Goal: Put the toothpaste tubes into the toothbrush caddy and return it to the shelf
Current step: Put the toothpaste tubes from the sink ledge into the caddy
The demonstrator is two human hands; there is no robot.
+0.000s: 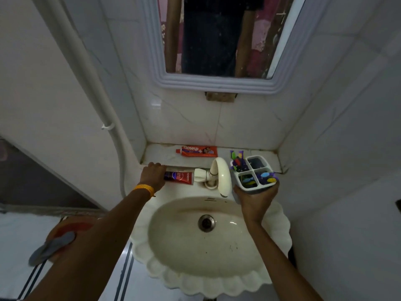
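— What are the hands up to?

— The left hand point(152, 175), a yellow band point(145, 189) at its wrist, is down on the back rim of the cream scalloped ceramic basin point(217, 276), fingers curled over the end of a dark purple-and-red toothpaste tube point(181, 177). That tube lies flat along the rim, its far end just beside the cream plastic tap point(219, 174).

— And the right?

— The right hand point(256, 197) cups the bottom of a white four-compartment plastic toothbrush caddy point(253, 175), holding it tilted above the right edge of the basin, just beside the tap's spout.

— What's in the caddy?

— Toothbrushes with purple, green, blue and yellow handles point(237, 160) fill three compartments; the far right one looks dark, and I cannot tell whether anything sits in it.

— Any other tube?

— A red flat toothpaste tube with white lettering point(198, 151) lies on its side on the white marble ledge point(158, 153) behind the basin, cap pointing left, well apart from both hands. Above it hangs a white-framed mirror point(219, 85).
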